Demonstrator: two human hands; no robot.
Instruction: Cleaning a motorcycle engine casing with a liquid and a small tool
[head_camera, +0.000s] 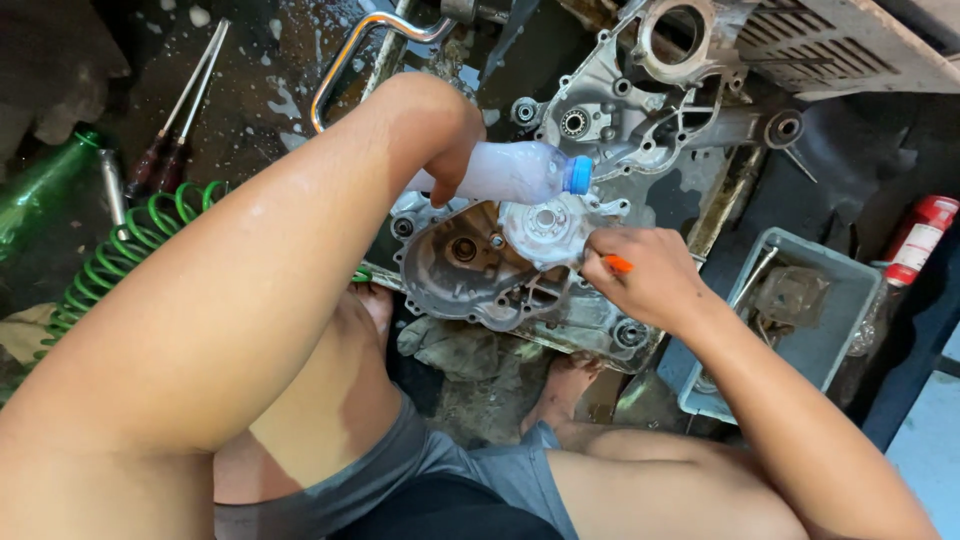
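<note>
My left hand (452, 168) grips a cloudy plastic bottle (510, 172) with a blue cap, held sideways with the cap pointing right over a metal engine case (470, 270). White soapy liquid covers a round part of the case (545, 228). My right hand (645, 275) is closed on a small orange-handled tool (618, 263), its tip at the foamy spot. The tool's working end is hidden by my fingers.
A second engine case half (640, 100) lies behind. A grey plastic tray (790, 320) with metal parts sits at right, next to a red canister (920, 238). Green coiled hose (130, 240), a green bottle (40, 180) and screwdrivers (185, 105) lie at left. My bare feet rest below the case.
</note>
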